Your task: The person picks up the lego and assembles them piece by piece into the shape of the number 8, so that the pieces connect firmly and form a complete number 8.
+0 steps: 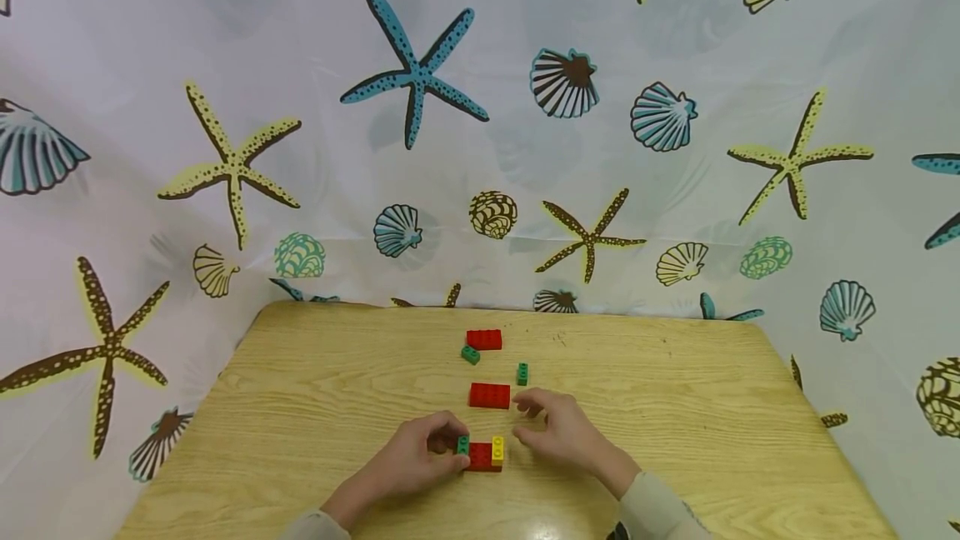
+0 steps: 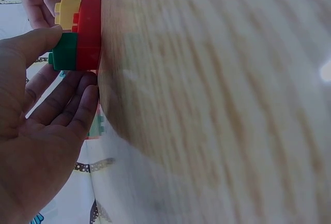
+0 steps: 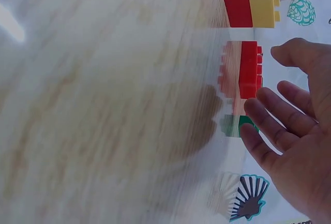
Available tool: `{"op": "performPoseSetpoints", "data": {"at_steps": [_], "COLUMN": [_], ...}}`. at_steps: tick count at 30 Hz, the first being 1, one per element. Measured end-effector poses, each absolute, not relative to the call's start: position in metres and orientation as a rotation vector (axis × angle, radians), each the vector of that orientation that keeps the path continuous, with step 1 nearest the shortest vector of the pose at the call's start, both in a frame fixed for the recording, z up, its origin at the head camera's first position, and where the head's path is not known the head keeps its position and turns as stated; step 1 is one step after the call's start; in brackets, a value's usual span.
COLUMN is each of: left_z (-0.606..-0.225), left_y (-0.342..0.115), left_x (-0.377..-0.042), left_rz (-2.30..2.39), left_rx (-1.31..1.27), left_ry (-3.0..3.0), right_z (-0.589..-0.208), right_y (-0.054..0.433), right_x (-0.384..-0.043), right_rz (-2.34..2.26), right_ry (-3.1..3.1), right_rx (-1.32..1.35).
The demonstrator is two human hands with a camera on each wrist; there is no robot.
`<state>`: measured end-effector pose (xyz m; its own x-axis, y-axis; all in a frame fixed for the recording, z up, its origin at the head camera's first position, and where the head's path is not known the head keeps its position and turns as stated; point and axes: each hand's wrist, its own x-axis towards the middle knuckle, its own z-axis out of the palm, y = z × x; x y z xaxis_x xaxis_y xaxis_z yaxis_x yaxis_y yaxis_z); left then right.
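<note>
- Left hand (image 1: 412, 461): fingers pinch the green brick (image 1: 462, 444) on the near red brick (image 1: 481, 458), left of the yellow brick (image 1: 498, 451).
- Right hand (image 1: 562, 432): fingers loosely parted, empty, just right of the middle red brick (image 1: 490, 396).

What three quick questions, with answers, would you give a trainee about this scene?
1. From the person's side, which colour sits on the right end of the nearest red brick? (a) green (b) yellow (c) blue
2. True or false: the right hand is holding a brick.
3. How many green bricks lie directly on the table?

Key:
1. b, the yellow brick.
2. False: it holds nothing; the left hand grips the brick build.
3. Two: one by the farthest red brick, another farther right.
</note>
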<state>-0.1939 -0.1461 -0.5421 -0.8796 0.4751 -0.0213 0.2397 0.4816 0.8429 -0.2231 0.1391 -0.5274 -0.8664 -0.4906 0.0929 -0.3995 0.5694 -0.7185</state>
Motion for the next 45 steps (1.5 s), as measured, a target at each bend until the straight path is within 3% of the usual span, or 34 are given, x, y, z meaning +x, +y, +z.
{"op": "performPoseSetpoints", "data": {"at_steps": [45], "left_z": [-0.545], "left_y": [-0.147], "left_x": [-0.193], "left_rz": [1.350], "left_rx": [0.634], "left_ry": [2.494], "right_z": [-0.537], "right_y": [0.124], "right_x": [-0.255], "right_rz": [-1.103], "right_ry": [2.694], "right_rx": [-0.639]}}
